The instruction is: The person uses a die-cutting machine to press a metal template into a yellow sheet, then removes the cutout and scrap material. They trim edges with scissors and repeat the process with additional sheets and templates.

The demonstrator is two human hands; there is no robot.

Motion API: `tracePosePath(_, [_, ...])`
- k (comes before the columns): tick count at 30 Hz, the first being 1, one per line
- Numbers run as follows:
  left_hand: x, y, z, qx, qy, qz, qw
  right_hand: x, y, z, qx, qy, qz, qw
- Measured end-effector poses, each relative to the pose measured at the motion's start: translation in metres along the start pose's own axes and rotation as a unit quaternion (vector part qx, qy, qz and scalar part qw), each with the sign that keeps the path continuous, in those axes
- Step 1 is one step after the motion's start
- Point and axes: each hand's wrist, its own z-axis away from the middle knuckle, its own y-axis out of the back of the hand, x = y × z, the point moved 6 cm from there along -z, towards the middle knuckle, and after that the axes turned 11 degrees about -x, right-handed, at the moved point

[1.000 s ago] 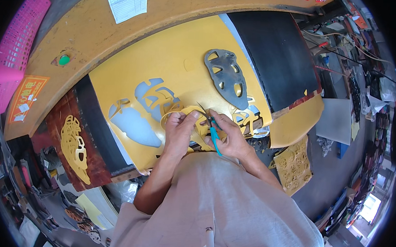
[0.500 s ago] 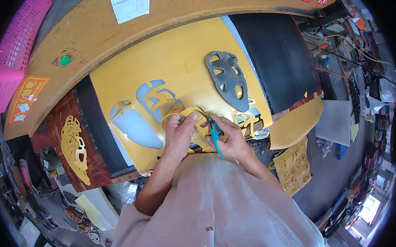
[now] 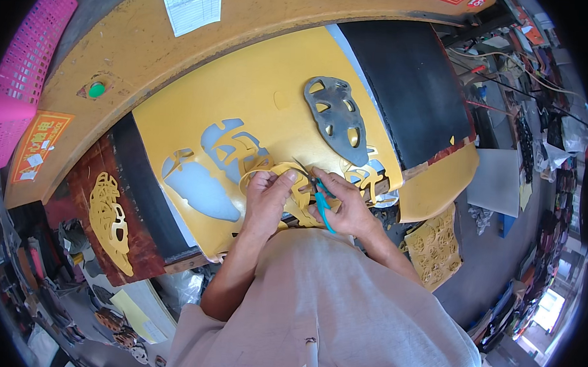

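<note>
A thin strip of yellow sheet material [image 3: 284, 164] is pinched between the thumb and fingers of my left hand [image 3: 267, 192], close to my body. My right hand [image 3: 347, 205] grips scissors with teal handles [image 3: 322, 210], their dark blades pointing toward the strip. The two hands almost meet at the near edge of a large yellow sheet [image 3: 199, 89], which has cut-out openings showing a pale blue-grey layer. Beyond my right hand, a dark cutting die with several openings [image 3: 330, 119] lies on the sheet.
A pierced yellow sole-shaped piece [image 3: 113, 224] rests on the reddish board at left. Black board [image 3: 405, 83] flanks the sheet on the right. A yellow machine beam [image 3: 121, 61] with a green button [image 3: 97, 90] crosses the far side. A pink basket [image 3: 31, 63] stands far left.
The scissors' handles have shifted slightly in my right hand and look more spread apart. My left hand stays almost still with the strip.
</note>
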Motion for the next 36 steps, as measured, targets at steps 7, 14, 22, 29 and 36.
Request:
tracePosePath(7, [-0.002,0.005,0.000,-0.008,0.015,-0.010,1.000,0.003,0.000,0.001,0.002,0.026,0.017,1.000])
tracePosePath(14, [-0.003,0.005,-0.001,-0.017,0.013,-0.013,1.000,0.003,0.002,0.004,-0.016,-0.022,0.006,1.000])
tracePosePath(22, [0.000,0.000,0.000,-0.021,0.010,0.021,1.000,0.002,-0.001,0.004,0.000,-0.037,0.003,0.999])
tracePosePath(29, [0.002,-0.005,0.001,-0.021,0.017,0.055,0.998,-0.007,-0.002,0.001,-0.021,-0.014,-0.045,0.999])
tracePosePath(36, [0.005,-0.004,0.000,0.015,0.018,0.010,1.000,-0.002,-0.011,0.003,-0.030,-0.008,-0.122,0.992])
